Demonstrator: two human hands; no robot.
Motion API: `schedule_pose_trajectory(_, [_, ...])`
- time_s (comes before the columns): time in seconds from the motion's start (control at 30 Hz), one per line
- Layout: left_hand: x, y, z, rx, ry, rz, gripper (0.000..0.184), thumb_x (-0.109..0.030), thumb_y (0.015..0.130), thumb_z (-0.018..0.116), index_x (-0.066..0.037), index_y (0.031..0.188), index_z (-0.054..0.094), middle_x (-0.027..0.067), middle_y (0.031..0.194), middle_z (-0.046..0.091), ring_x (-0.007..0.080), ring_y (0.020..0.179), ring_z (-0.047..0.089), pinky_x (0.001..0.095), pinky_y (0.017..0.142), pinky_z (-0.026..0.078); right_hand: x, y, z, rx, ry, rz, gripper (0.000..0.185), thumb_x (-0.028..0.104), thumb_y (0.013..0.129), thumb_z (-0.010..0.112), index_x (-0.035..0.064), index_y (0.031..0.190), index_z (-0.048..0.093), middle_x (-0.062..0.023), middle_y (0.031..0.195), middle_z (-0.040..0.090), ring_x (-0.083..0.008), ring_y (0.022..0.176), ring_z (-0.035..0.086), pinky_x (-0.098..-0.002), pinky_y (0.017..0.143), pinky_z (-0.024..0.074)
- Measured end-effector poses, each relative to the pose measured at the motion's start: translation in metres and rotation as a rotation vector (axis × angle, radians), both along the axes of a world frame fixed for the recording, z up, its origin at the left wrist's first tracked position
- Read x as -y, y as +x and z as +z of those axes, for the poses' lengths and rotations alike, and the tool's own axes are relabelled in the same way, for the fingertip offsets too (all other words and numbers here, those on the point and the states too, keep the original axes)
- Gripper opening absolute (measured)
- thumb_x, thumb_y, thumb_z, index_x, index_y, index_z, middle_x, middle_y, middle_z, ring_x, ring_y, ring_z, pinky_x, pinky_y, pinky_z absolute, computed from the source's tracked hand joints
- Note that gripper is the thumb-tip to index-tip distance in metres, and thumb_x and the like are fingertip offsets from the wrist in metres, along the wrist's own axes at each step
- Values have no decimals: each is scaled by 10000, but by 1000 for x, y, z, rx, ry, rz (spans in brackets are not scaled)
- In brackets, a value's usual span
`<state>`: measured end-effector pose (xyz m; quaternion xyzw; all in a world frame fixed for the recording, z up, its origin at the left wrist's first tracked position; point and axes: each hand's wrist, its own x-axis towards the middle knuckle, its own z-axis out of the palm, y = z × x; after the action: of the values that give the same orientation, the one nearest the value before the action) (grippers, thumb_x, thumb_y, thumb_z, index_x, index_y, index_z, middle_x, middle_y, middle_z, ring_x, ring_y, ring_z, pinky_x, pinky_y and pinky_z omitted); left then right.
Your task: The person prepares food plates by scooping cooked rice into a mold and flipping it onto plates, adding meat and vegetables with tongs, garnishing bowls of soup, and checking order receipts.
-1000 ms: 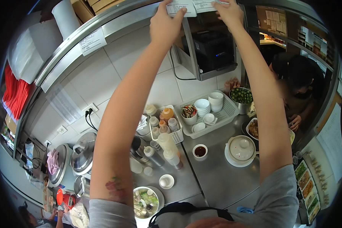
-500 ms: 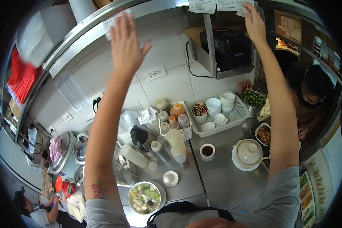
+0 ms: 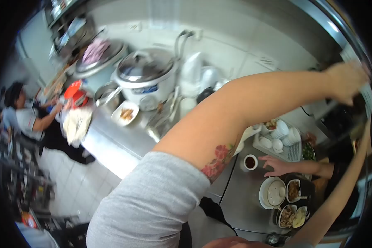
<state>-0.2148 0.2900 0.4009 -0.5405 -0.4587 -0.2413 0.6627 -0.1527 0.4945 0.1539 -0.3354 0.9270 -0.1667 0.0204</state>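
My left hand (image 3: 348,82) is raised at the upper right, by the metal rail (image 3: 332,27) and the pale paper slips (image 3: 351,56) hanging there. Its fingers are smeared by motion, so whether they grip a slip is unclear. My right forearm (image 3: 339,202) rises along the right side, and its hand is lost past the dark edge of the view. Below my left arm, a co-worker's hand (image 3: 277,166) reaches over the counter with fingers spread, close to a small white bowl of dark sauce (image 3: 250,162). A lidded cream pot (image 3: 275,193) stands just nearer to me.
A basket (image 3: 294,153) holds white bowls. Dishes of food (image 3: 294,190) sit right of the pot. Along the left counter are a rice cooker (image 3: 142,68), a metal pot (image 3: 108,98) and a white dish of food (image 3: 125,113). Another person (image 3: 33,120) works at far left.
My view has swung left, showing more of the left counter and floor. My left hand has crossed to the right along the rail. A co-worker's hand has come in near the sauce bowl.
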Motion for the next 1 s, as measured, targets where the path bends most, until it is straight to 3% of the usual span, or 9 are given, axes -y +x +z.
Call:
schedule_pose_trajectory(0.07, [43,10,-5,-56,-39,-44,587,-370,701,723,-117,1208,571,96,1232,552,279,1210,473,375,1058,353,52,22,-120,353,152,337,562,234,814,685,20,1276,448,-219,1388,358,-393,1293,325,-467,1093,240])
schedule_pose_trajectory(0.17, [142,16,-21,-227,-322,-141,430,-288,760,675,-188,1173,606,49,1184,583,254,1168,509,363,1026,387,90,17,-122,319,228,252,646,265,695,797,6,1204,496,-249,1273,468,-424,1201,428,-473,1019,344])
schedule_pose_trajectory(0.27, [263,-73,-56,-105,-451,188,325,-143,815,590,-224,1127,633,56,1125,603,260,1092,555,388,956,433,117,15,-118,442,172,174,694,165,699,753,16,1294,427,-202,1269,446,-344,1180,446,-403,985,371])
schedule_pose_trajectory(0.33, [366,-176,-117,442,-372,384,348,-124,817,565,-191,1154,623,79,1184,594,287,1046,578,398,861,473,137,19,-87,463,158,90,642,177,726,725,12,1279,443,-196,1236,471,-336,1150,466,-412,988,369])
schedule_pose_trajectory(0.4, [484,-251,-156,633,-693,1226,376,-104,822,581,-168,1192,605,90,1272,555,290,1087,577,435,858,476,177,24,-38,379,149,-26,592,189,753,698,8,1264,459,-190,1204,495,-327,1120,486,-421,991,367])
schedule_pose_trajectory(0.5, [602,-244,-199,901,-681,1304,451,-102,854,517,-231,1287,529,87,1251,548,262,1088,573,475,906,451,273,34,48,67,36,-234,522,207,793,656,3,1241,483,-181,1154,532,-315,1075,516,-435,996,364])
schedule_pose_trajectory(0.73, [655,-303,-285,990,-587,804,440,-125,850,506,-197,1284,508,142,1171,592,317,1077,579,441,886,476,538,66,150,-581,-428,-487,400,250,886,560,-11,1188,540,-159,1039,619,-285,971,587,-466,1008,358])
schedule_pose_trajectory(0.9, [689,-308,-247,786,-590,855,402,-55,815,546,-191,1193,546,109,1036,622,317,920,642,410,771,525,650,74,114,-406,-564,-332,337,242,846,621,-14,1064,598,-112,855,672,-242,855,629,-471,964,395])
schedule_pose_trajectory(1.0, [762,-302,-186,834,-582,924,411,-140,818,579,-170,1227,541,155,1084,613,341,929,631,423,787,512,677,64,84,-10,-566,-369,210,128,832,629,3,1001,640,-92,802,672,-223,790,642,-394,844,468])
